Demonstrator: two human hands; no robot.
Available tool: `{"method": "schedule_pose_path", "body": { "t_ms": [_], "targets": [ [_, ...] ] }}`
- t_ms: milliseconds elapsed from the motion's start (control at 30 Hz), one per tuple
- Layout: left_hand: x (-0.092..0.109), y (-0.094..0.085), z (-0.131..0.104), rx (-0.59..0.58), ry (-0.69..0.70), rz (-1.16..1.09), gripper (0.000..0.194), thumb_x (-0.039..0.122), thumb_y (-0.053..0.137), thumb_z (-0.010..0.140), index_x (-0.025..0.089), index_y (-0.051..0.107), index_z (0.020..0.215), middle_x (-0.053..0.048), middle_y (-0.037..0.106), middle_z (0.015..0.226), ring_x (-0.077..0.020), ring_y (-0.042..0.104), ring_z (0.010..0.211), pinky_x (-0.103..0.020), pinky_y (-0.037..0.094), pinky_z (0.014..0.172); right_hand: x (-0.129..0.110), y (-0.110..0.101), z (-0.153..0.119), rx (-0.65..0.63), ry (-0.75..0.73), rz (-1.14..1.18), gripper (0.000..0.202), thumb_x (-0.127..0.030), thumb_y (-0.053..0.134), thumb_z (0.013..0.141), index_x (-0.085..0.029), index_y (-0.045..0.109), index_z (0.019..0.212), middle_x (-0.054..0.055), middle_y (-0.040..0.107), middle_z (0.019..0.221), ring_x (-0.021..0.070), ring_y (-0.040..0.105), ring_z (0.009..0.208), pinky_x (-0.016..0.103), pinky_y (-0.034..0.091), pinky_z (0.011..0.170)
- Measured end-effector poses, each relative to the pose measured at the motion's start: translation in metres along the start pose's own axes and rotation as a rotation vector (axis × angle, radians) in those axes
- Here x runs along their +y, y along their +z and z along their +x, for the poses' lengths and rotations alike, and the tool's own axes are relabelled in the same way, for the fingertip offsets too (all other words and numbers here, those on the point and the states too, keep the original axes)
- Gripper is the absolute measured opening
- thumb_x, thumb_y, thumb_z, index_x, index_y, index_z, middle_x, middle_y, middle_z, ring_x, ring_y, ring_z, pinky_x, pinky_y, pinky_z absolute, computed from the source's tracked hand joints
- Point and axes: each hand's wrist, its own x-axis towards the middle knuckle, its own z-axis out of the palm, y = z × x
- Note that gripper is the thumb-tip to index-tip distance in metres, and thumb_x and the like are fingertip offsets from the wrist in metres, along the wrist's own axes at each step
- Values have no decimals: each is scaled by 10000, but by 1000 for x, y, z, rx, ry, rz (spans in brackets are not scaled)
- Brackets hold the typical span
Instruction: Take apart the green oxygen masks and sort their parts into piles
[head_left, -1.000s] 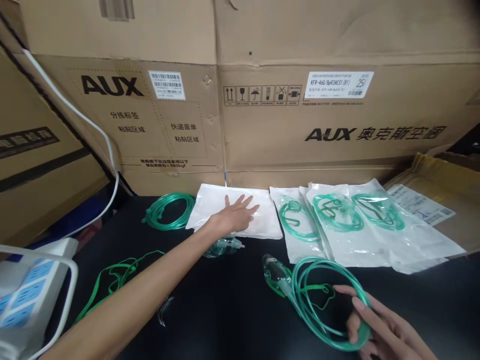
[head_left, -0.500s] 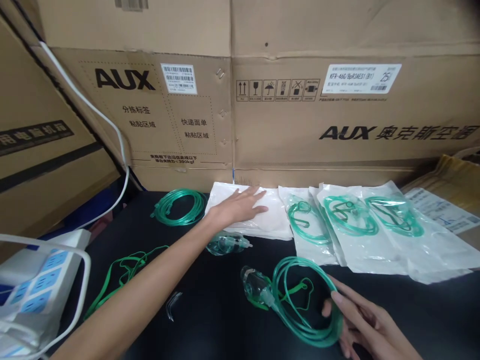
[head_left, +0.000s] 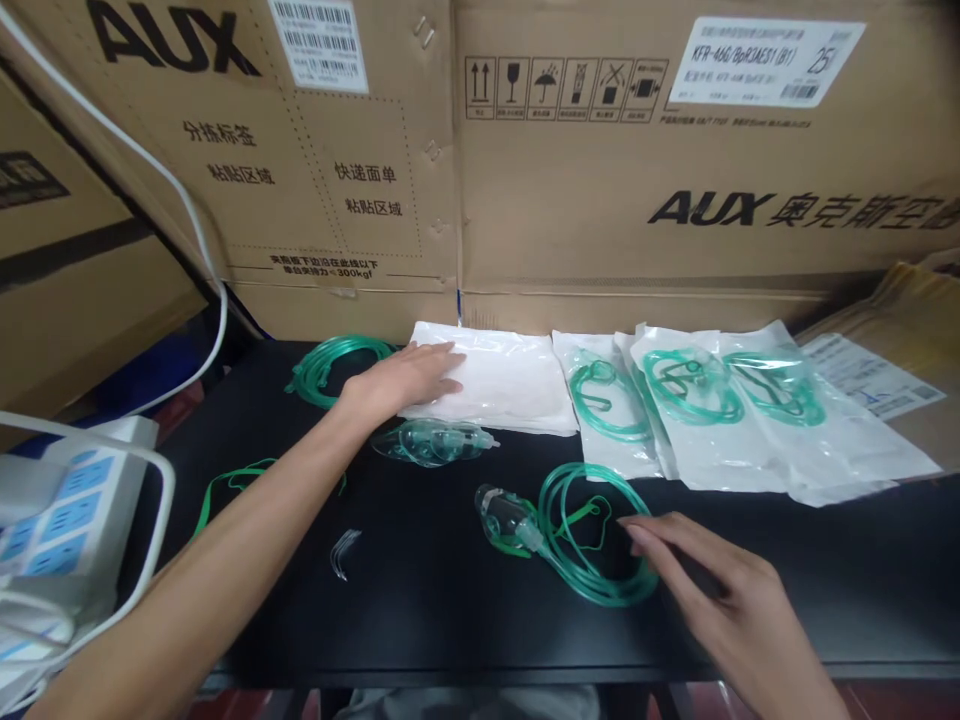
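Observation:
My left hand (head_left: 409, 380) lies with fingers stretched out on the left part of a stack of flat white packages (head_left: 510, 385). Just in front of that stack is a clear green oxygen mask (head_left: 431, 442). A second oxygen mask (head_left: 506, 520) lies on the black table, joined to a coil of green tubing (head_left: 592, 590), with a green elastic strap (head_left: 581, 517) beside it. At the coil's right edge, my right hand (head_left: 705, 580) has thumb and forefinger closed over the tubing. Another green tubing coil (head_left: 337, 368) sits behind my left wrist.
Several white pouches with green tubing (head_left: 697, 390) lie at the back right. A green strap (head_left: 225, 485) is partly behind my left forearm, near small clear strips (head_left: 343, 553). A power strip (head_left: 67, 500) with white cables stands left. Large cardboard boxes (head_left: 555, 240) wall the back.
My left hand has slid left across the white packages. The tubing coil now lies flatter on the table, and my right hand's fingers have drawn together at its edge. The view has tilted down.

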Motion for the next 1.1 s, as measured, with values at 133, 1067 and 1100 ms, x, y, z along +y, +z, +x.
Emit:
{"method": "schedule_pose_path", "body": {
  "t_ms": [133,1067,1100],
  "targets": [
    [27,-2,-36,184,71,-38,580,490,489,1105,247,462,1631,-62,444,1705,-293,404,1566,-446,279,1295,-23,22,5,-175,-180,-42,117,-333,648,1066,-274,739,1023,15,730,993,167,724,900,235,547,825],
    [94,94,-138,-622,-152,-1548,771,860,479,945,142,755,998,-89,741,870,-172,693,650,-272,587,608,-23,38,10,-525,-59,384,130,-264,595,1095,-239,677,997,12,635,938,159,624,882,253,465,764],
    [94,91,-139,-602,-153,-1523,677,807,565,942,162,736,1050,-62,715,879,-177,703,691,-269,594,624,-23,39,11,-532,-80,360,111,-266,615,1087,-239,681,1002,13,642,942,164,629,900,260,469,782]
  ]
}}
